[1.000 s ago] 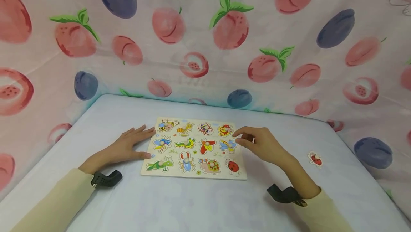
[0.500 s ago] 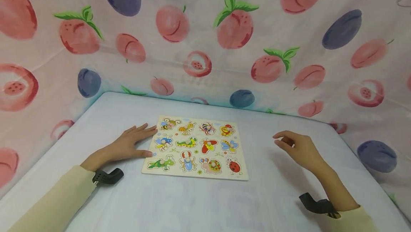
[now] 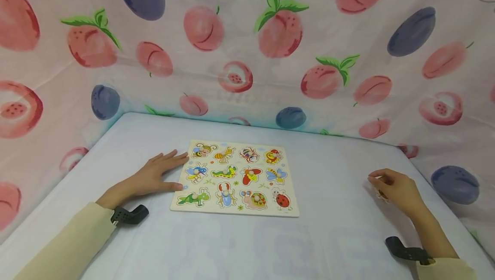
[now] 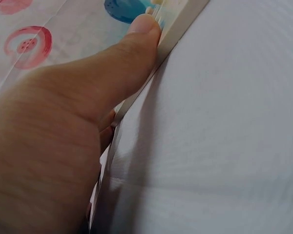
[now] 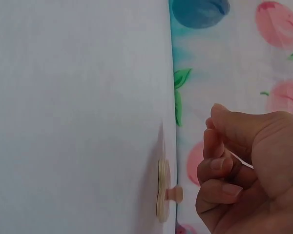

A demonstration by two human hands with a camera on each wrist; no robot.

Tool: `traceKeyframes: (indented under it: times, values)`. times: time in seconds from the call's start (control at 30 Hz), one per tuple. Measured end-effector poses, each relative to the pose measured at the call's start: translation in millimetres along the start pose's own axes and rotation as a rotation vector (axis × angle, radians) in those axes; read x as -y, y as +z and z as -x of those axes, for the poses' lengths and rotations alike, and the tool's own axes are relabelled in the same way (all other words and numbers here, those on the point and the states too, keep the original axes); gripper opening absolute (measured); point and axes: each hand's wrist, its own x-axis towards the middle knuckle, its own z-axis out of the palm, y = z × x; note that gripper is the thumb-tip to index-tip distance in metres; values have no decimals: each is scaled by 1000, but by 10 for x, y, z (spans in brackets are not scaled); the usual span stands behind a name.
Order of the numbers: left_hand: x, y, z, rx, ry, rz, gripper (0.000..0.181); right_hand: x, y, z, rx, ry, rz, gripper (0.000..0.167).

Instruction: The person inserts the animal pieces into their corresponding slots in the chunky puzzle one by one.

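Observation:
The wooden insect puzzle board (image 3: 239, 185) lies flat on the white cloth, with several knobbed insect pieces in it. My left hand (image 3: 154, 176) rests at its left edge, fingers extended. In the left wrist view the thumb (image 4: 141, 34) touches the board's edge (image 4: 173, 44). A loose ladybug puzzle piece (image 3: 382, 195) lies to the right of the board, partly hidden below my right hand (image 3: 400, 189). The right wrist view shows that puzzle piece (image 5: 162, 195) edge-on with its knob up. My right hand (image 5: 254, 161) hovers over it, fingers loosely curled and apart from the knob.
White cloth (image 3: 328, 228) covers the table. A fruit-printed curtain (image 3: 239, 35) stands behind and along both sides. Each wrist wears a black camera mount, such as the right one (image 3: 407, 250).
My right hand has moved from the board's right edge across to the loose ladybug piece, which it now partly covers. The left hand and the board have stayed in place.

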Motion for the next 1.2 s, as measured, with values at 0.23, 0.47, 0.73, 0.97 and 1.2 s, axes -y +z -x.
traceKeyframes:
  times: [0.23, 0.47, 0.73, 0.97, 1.2]
  values:
    - [-10, 4, -1, 4, 7, -1, 85, -194, -44, 4, -8, 63, 31, 43]
    - [-13, 7, -25, 11, -11, -6, 87, -442, -126, 44, -34, 51, 6, 44]
    - [-3, 12, -5, 8, -7, 0, 87, -607, -142, 79, 0, 92, -46, 48]
    - [-2, 17, -26, 4, 2, -8, 87, -715, -80, 116, 53, 115, -21, 51]
    - [-21, 5, -4, 5, 1, -15, 85, -744, -33, 121, 127, 209, -110, 70]
